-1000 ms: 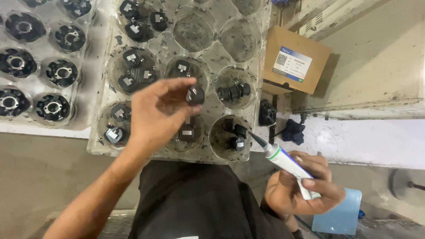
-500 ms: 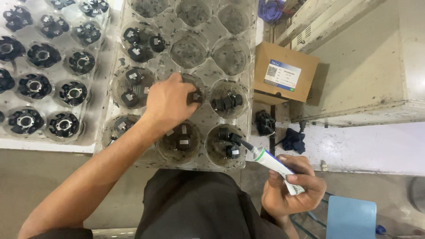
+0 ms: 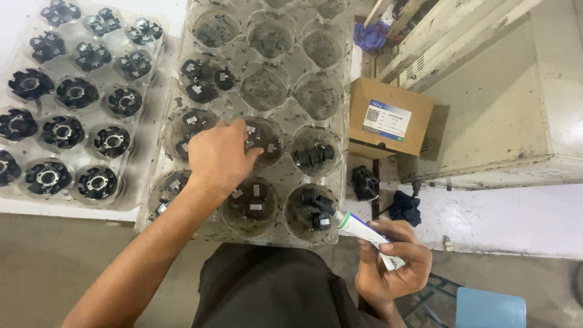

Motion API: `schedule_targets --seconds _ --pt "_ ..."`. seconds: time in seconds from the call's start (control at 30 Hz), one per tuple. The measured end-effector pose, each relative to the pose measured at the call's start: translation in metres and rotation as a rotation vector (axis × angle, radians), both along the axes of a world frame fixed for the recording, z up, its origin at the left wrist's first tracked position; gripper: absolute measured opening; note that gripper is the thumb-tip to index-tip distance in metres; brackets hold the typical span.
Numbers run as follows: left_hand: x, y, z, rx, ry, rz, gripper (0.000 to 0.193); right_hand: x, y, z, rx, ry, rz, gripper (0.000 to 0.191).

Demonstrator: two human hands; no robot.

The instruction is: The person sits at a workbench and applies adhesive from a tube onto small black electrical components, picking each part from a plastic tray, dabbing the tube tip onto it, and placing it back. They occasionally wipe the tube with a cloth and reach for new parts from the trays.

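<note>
Grimy bench underfoot: our left hand [image 3: 220, 159] dips curled fingers into a tray cup [image 3: 262, 138] of small black parts; we should pinch one cleanly. Our right hand [image 3: 393, 267] grips the white tube [image 3: 364, 234], nozzle near the clear tray [image 3: 267, 91].

Your left hand [image 3: 220, 159] rests on the cupped tray [image 3: 340, 91], fingers in a middle cup holding small parts [image 3: 262, 138]. A second tray [image 3: 146, 79] of round parts lies left of it. Your right hand [image 3: 392, 267] holds a tube [image 3: 364, 234] just before the tray's near right corner. A cardboard box [image 3: 388, 124] sits beyond your right hand, right of the tray.
</note>
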State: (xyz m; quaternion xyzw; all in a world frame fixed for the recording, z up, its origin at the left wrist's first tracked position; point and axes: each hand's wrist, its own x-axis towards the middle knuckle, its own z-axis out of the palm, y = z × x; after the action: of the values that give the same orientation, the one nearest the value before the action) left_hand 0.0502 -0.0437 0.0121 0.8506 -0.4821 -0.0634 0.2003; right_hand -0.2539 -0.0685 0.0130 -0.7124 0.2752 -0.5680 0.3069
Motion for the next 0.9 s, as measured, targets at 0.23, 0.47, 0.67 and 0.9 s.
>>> schedule_targets --seconds 0.23,0.47,0.67,0.9 --pt "0.005 0.002 -0.003 -0.085 0.062 -0.084 0.034 0.007 -0.001 -0.011 -0.046 -0.241 0.095 0.034" --pt "-0.001 0.025 0.02 -0.402 0.294 -0.061 0.039 0.001 -0.001 -0.023 -0.063 -0.286 0.095 0.034" --pt "-0.022 0.065 0.011 -0.844 1.189 -0.044 0.035 -0.006 0.001 -0.03 0.104 -0.426 0.099 0.029" --pt "-0.065 0.081 0.0 -0.646 1.485 0.083 0.033 0.001 0.002 -0.028 0.476 -0.614 0.376 0.029"
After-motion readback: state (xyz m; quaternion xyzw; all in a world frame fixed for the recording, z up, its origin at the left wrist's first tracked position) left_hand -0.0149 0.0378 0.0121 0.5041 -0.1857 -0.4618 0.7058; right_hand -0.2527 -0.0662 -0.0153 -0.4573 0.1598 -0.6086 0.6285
